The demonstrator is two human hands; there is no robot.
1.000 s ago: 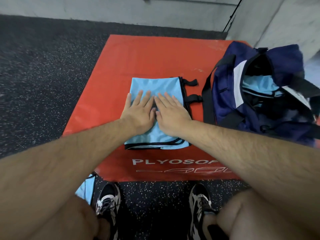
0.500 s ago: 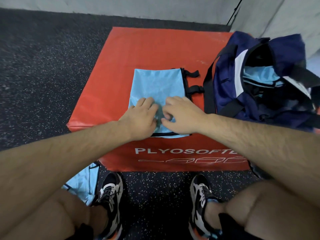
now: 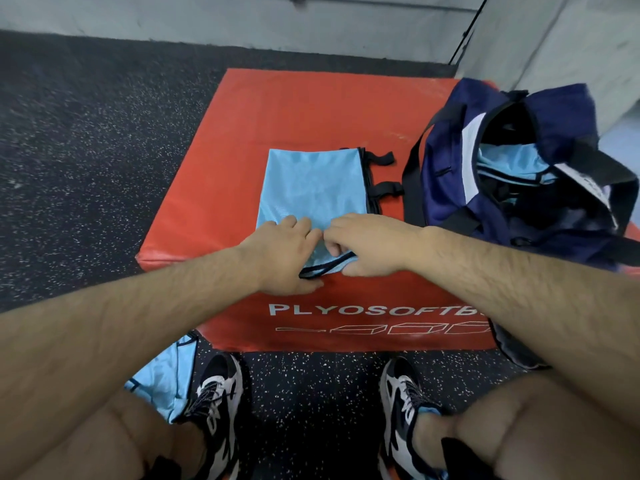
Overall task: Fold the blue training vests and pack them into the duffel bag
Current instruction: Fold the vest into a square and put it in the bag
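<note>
– Your left hand [image 3: 280, 254]: fingers curled down over the near left corner of the folded vest [image 3: 311, 181], thumb by the black hem. It grips the cloth.
– And my right?
– Your right hand [image 3: 367, 247]: just beside the left, knuckles nearly touching. Fingers curled over the vest's near edge, thumb below the hem. It pinches the edge; the hem bunches between your hands.
– Where does the vest sit?
– On top of the red box [image 3: 277, 109], toward its front edge, about mid-width. Light blue, black trim, two black strap loops sticking out on the side nearest the duffel bag [image 3: 446, 188].
– The bag?
– On the box's right end, navy, mouth open. More packed vests [image 3: 509, 164], light blue, lie inside.
– Anything off the box?
– One loose vest [image 3: 166, 382] on the speckled floor [image 3: 86, 150] by the box's front left corner, beside your left shoe [image 3: 218, 400]. Grey wall [image 3: 207, 19] behind the box.
</note>
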